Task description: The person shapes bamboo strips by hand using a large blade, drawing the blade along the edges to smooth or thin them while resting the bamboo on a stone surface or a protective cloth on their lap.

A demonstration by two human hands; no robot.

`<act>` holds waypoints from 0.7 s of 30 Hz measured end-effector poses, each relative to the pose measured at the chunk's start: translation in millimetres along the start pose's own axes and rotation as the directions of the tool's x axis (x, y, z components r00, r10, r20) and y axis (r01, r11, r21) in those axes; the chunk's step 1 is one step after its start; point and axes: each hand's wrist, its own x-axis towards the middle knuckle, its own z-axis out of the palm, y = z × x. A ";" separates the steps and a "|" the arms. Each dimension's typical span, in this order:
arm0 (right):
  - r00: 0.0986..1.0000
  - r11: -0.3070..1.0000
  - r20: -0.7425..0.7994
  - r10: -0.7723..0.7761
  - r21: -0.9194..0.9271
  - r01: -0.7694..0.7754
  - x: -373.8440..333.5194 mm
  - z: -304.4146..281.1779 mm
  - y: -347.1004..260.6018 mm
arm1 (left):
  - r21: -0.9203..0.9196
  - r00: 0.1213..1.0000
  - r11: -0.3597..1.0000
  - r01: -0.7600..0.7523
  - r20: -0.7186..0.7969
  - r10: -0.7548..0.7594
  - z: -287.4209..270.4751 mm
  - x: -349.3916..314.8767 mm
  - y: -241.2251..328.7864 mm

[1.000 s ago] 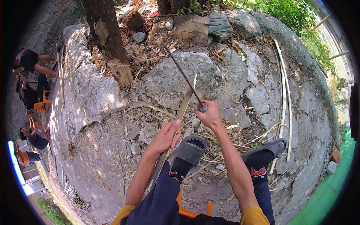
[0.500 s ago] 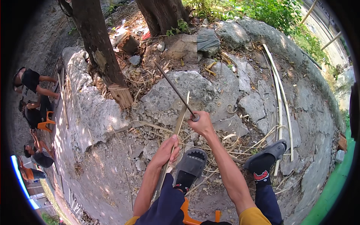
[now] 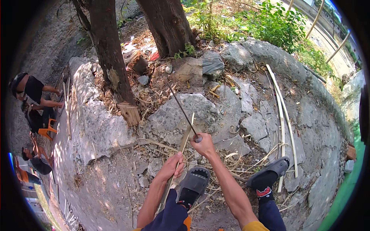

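Observation:
My right hand (image 3: 204, 144) is closed round the handle of a long, narrow knife, its dark blade (image 3: 182, 107) pointing up and away to the left. The handle end lies close beside a pale wooden strip (image 3: 191, 124). My left hand (image 3: 171, 168) grips this strip lower down, thumb along its top, near my left knee. A flat, darker wooden piece (image 3: 185, 141) runs alongside the pale strip, and its lower part passes beside my left leg. Whether the blade touches the wood cannot be told.
Curled shavings (image 3: 231, 163) litter the ground round my sandals (image 3: 194, 180). Two long pale strips (image 3: 284, 119) lie at the right. Broken concrete (image 3: 185, 111) and a tree trunk (image 3: 111, 65) stand ahead. Several people sit at the far left, near an orange stool (image 3: 47, 130).
The whole scene has shifted lower in the picture as the view tilts up. My right hand with the knife sits slightly further left; both hands keep their holds.

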 end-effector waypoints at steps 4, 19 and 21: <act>1.000 0.993 0.015 -0.011 -0.119 0.013 7.0 -6.8 1.3 | -0.015 0.999 1.000 -0.011 0.040 0.011 2.5 3.9 1.2; 1.000 0.993 -0.023 -0.018 -0.115 0.015 22.3 -6.5 -9.9 | 0.020 0.999 0.999 -0.032 0.024 0.031 3.8 1.8 2.7; 1.000 0.992 0.008 -0.010 -0.128 0.011 8.4 -1.0 -8.3 | 0.035 0.999 0.999 -0.029 -0.012 0.030 -0.9 -0.4 1.7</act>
